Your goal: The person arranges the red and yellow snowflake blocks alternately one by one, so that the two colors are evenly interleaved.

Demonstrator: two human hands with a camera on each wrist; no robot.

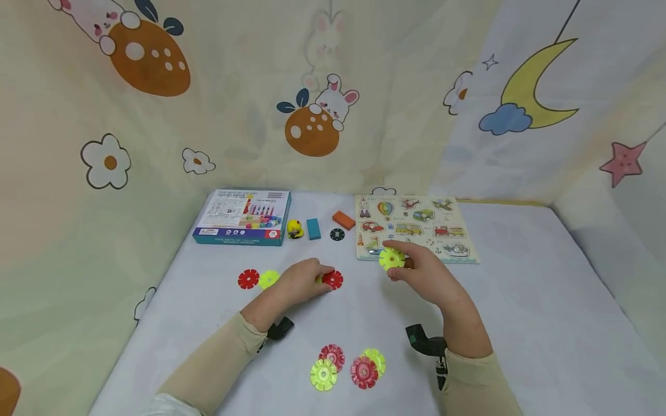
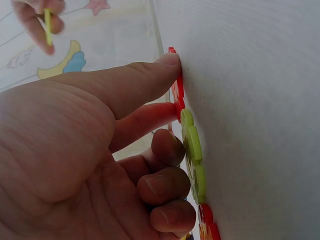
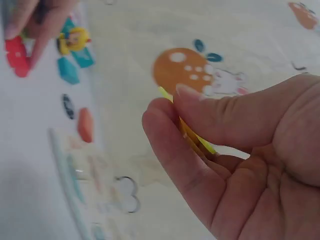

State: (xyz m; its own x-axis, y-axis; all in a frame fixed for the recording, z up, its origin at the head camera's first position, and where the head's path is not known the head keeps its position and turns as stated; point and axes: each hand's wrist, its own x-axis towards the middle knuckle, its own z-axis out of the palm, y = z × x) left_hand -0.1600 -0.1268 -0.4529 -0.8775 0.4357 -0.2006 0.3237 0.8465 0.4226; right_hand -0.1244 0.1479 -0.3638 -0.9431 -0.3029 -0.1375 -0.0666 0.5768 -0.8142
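Observation:
A row of flower-shaped, notched plastic discs lies on the white table, starting at left with a red disc (image 1: pixel 248 279) and a yellow-green disc (image 1: pixel 269 279). Over the row, my left hand (image 1: pixel 299 282) pinches the red disc at its right end (image 1: pixel 333 281) between thumb and forefinger. That disc lies flat beside a yellow-green one (image 2: pixel 192 145); the hand hides part of the row from above. My right hand (image 1: pixel 429 278) holds another yellow-green disc (image 1: pixel 392 259) in the air, thumb against fingers, near the puzzle board's front edge.
Nearer me lie two overlapping pairs of red and yellow-green discs (image 1: pixel 324 374) (image 1: pixel 364 372). Behind stand a boxed set (image 1: pixel 244 216), a yellow duck (image 1: pixel 295 229), a blue block (image 1: pixel 313 229), an orange block (image 1: pixel 344 219), a black round token (image 1: pixel 337 234) and a picture puzzle board (image 1: pixel 416 228).

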